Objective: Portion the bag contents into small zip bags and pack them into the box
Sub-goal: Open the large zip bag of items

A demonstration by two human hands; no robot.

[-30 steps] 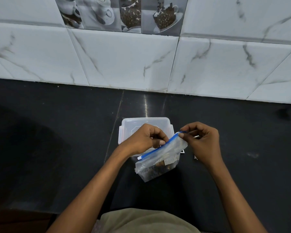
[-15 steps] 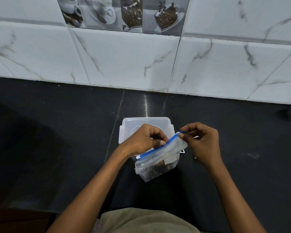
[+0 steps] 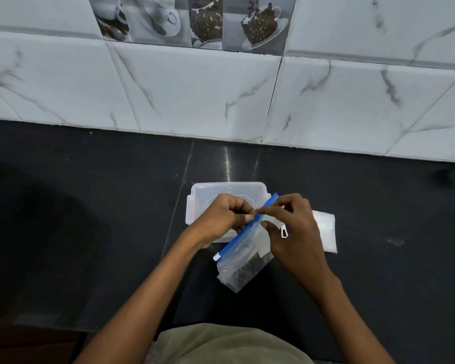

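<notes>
- While the left hand (image 3: 227, 215) is pinching the blue zip strip (image 3: 244, 229) of the small zip bag (image 3: 243, 264) near its middle, the right hand (image 3: 293, 232) is now pinching the same strip right beside it, thumb under and forefinger on top; a second ago the right hand was gripping the strip's far end, so it is sliding inward along the seal.
- The far tip of the strip is now sticking out free beyond the right hand's fingers, where before it was covered.
- The bag is hanging tilted between the two hands, just above the dark bench (image 3: 90, 232), in front of the clear plastic box (image 3: 210, 190); dark contents are sitting in its lower corner, possibly spice or tea, though the view is too soft to say.
- With the right hand shifted, a flat clear packet (image 3: 326, 232) is showing on the bench behind it, along with a small white tab (image 3: 284, 233) I cannot identify.
- This is reading as the sealing step nearing its end: the box is lying with a clear cover showing, so packing this portion is not yet done.
</notes>
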